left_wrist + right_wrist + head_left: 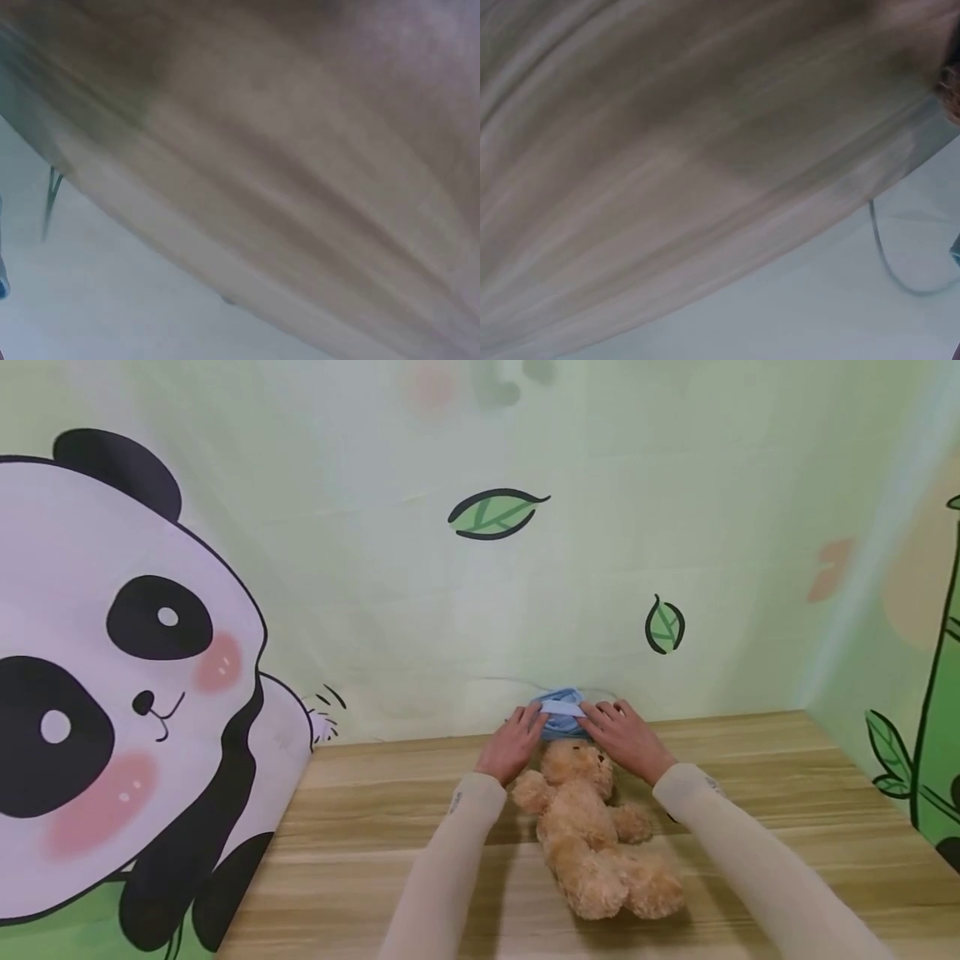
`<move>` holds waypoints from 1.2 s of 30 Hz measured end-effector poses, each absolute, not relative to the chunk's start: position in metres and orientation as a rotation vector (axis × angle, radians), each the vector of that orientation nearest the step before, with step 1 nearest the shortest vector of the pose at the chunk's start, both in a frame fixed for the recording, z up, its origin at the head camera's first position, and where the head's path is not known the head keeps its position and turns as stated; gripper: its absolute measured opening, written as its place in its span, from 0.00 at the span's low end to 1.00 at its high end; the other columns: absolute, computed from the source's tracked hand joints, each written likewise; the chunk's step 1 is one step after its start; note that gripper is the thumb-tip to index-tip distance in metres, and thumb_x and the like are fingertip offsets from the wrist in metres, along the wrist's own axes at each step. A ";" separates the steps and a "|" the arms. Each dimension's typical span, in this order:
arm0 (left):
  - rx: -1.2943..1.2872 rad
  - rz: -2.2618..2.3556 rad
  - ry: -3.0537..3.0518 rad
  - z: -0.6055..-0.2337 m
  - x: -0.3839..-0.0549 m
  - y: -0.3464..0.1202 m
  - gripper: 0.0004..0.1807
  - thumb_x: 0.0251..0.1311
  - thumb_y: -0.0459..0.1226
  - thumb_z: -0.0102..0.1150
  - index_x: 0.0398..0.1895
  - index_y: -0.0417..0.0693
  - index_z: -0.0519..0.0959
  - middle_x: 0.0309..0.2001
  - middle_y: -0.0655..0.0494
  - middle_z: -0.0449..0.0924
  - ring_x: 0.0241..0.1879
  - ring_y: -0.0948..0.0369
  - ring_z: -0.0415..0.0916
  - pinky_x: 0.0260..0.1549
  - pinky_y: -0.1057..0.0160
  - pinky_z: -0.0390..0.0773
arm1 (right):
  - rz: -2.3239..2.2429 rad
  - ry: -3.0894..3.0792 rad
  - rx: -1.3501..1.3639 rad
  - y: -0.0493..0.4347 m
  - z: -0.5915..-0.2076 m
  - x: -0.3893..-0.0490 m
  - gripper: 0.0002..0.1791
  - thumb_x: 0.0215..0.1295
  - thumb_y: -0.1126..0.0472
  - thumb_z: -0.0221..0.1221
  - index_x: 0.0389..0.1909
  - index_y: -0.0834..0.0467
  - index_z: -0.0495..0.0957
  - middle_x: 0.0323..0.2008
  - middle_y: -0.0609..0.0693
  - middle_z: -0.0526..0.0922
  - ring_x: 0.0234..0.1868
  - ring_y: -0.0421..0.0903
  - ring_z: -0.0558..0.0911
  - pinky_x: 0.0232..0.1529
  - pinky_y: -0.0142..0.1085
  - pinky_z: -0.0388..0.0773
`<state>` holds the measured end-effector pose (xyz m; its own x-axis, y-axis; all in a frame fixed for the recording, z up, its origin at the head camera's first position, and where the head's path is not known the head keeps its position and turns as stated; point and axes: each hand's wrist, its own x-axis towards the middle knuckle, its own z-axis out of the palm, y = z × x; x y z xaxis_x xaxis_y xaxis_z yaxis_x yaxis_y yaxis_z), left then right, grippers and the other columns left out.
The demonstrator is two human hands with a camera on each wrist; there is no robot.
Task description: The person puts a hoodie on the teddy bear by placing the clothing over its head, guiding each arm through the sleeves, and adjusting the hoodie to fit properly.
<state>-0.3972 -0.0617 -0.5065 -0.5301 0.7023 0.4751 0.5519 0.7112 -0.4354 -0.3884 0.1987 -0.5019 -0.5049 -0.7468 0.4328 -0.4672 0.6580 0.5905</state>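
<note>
A light brown teddy bear (577, 822) lies on its back on the wooden table, its head toward the wall and its legs toward me. Just past the top of its head is a blue cloth piece (564, 725) with a pale blue band; its exact kind does not show. My left hand (512, 745) pinches the band's left end, beside the bear's head. At the other end, my right hand (632, 739) pinches the band too, so it stretches straight between both hands. In the left wrist view only a blue sliver (2, 287) shows at the edge.
The wood-grain tabletop (375, 843) meets a pale green printed wall (390, 610) right behind the blue cloth. A large printed panda (210, 560) covers the left side, and a printed side wall (885, 677) stands at the right.
</note>
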 end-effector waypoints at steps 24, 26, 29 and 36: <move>-0.935 -0.611 -2.822 -0.525 -0.390 -0.060 0.24 0.65 0.30 0.58 0.65 0.47 0.73 0.59 0.48 0.78 0.57 0.53 0.77 0.56 0.58 0.77 | 0.719 -2.786 0.906 0.200 -0.510 -0.387 0.15 0.66 0.69 0.55 0.52 0.60 0.82 0.46 0.58 0.85 0.46 0.56 0.83 0.49 0.52 0.79; -0.912 -0.801 -2.871 -0.521 -0.387 -0.063 0.23 0.68 0.33 0.56 0.66 0.48 0.73 0.58 0.49 0.80 0.56 0.54 0.78 0.54 0.58 0.77 | 0.871 -2.843 0.898 0.204 -0.506 -0.387 0.17 0.66 0.68 0.53 0.53 0.62 0.81 0.49 0.60 0.85 0.48 0.56 0.82 0.49 0.51 0.79; -0.902 -1.033 -2.910 -0.513 -0.381 -0.066 0.23 0.71 0.40 0.47 0.67 0.48 0.72 0.59 0.49 0.79 0.55 0.55 0.78 0.53 0.58 0.77 | 1.027 -2.934 0.888 0.210 -0.498 -0.383 0.20 0.66 0.66 0.52 0.58 0.63 0.79 0.53 0.60 0.82 0.51 0.55 0.81 0.51 0.50 0.78; -0.885 -1.075 -3.072 -0.494 -0.373 -0.068 0.39 0.63 0.64 0.48 0.72 0.55 0.65 0.68 0.51 0.71 0.65 0.53 0.70 0.63 0.52 0.71 | 1.391 -3.100 1.094 0.219 -0.474 -0.376 0.35 0.61 0.60 0.58 0.69 0.67 0.64 0.63 0.65 0.72 0.61 0.59 0.74 0.59 0.50 0.74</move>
